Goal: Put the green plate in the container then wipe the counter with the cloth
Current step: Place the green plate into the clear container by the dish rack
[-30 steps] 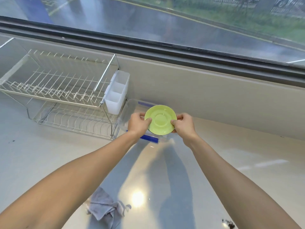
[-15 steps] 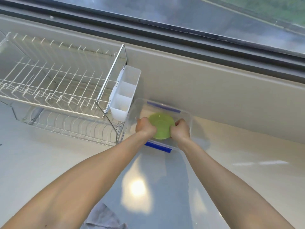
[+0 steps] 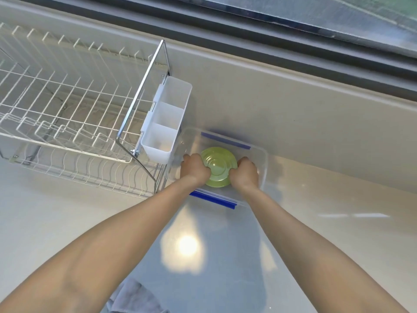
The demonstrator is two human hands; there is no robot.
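The green plate (image 3: 218, 165) is down inside the clear plastic container (image 3: 262, 168) with blue clips, which stands against the back wall. My left hand (image 3: 193, 168) grips the plate's left rim and my right hand (image 3: 244, 173) grips its right rim, both inside the container. Whether the plate rests on the container's floor I cannot tell. The grey cloth (image 3: 133, 298) lies crumpled on the counter at the bottom edge of the view, partly behind my left forearm.
A white wire dish rack (image 3: 67, 123) stands to the left, with a white cutlery holder (image 3: 165, 125) hanging on its right end, right beside the container. The glossy pale counter (image 3: 327, 222) runs on to the right. A window ledge runs along the back.
Both hands have lowered the green plate from above the container down into it. The view has tilted down and moved closer; most of the cloth has dropped out of view.
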